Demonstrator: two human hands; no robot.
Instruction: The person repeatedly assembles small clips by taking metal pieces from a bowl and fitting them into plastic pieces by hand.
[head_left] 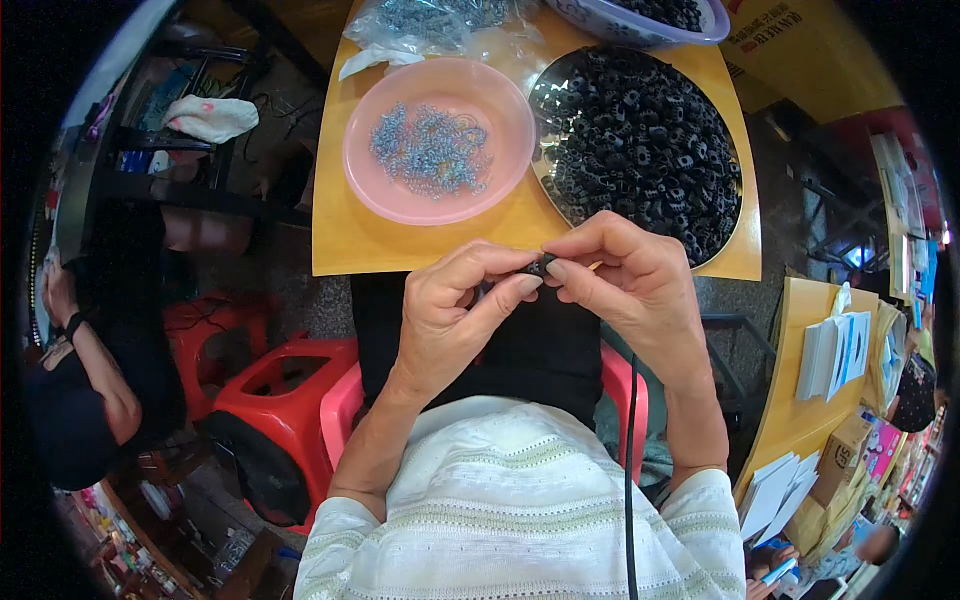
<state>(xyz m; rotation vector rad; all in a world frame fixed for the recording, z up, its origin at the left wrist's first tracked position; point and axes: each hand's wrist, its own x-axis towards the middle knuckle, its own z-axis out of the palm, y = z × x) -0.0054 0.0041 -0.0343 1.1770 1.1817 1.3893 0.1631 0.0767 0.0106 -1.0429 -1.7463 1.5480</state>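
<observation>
Just off the table's near edge, over my lap, a small black plastic part (540, 265) sits between my two hands' fingertips. My left hand (455, 310) pinches it from the left with thumb and forefinger. My right hand (630, 290) is closed too, its thumb and forefinger pressed on the right end of the part. Whether a spring is also in the right fingers is hidden. Nearest to the left hand stands a round pink bowl (362, 165) with many tiny metal springs (430, 150). Beyond the right hand, a round shiny tray (548, 175) carries a heap of black plastic parts (640, 140).
Behind the bowl lies a clear plastic bag (435, 25) of springs. A pale purple basin (650, 30) with more black parts stands at the far edge of the yellow table (335, 250). Red stools (285, 400) are at my left; another person's arm (100, 375) is farther left.
</observation>
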